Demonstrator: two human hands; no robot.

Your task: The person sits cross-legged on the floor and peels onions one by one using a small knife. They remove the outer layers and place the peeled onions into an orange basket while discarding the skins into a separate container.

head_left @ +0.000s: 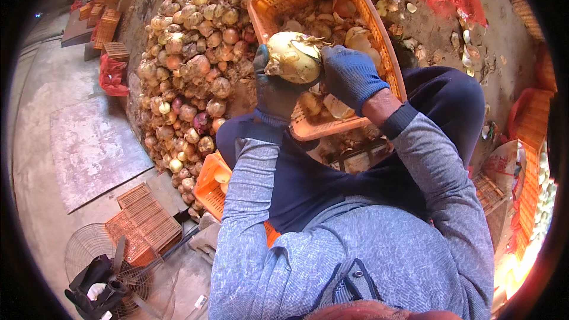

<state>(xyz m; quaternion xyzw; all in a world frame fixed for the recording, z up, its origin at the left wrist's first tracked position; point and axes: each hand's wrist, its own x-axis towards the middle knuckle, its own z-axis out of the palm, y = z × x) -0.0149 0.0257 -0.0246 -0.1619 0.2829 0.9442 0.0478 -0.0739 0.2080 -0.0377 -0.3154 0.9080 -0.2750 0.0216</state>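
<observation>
A large pale onion (293, 58) with dry, torn skin rests in my left hand (274, 96). The hand wears a dark glove, and its fingers curl round the onion from below and the left. My right hand (354, 76), in a blue knitted glove, is closed against the onion's right side, by its dry, stringy end. What those fingers grip is hidden. Both hands are above an orange plastic crate (381, 24), which contains loose onion skins (320, 21) and scraps.
A big heap of unpeeled onions (195, 53) spreads ahead and to the left. Beside my left leg stands a smaller orange crate (210, 186). A wire-caged fan (118, 266) and stacked orange crates (145, 219) are at lower left. Peelings (468, 50) litter the floor at right.
</observation>
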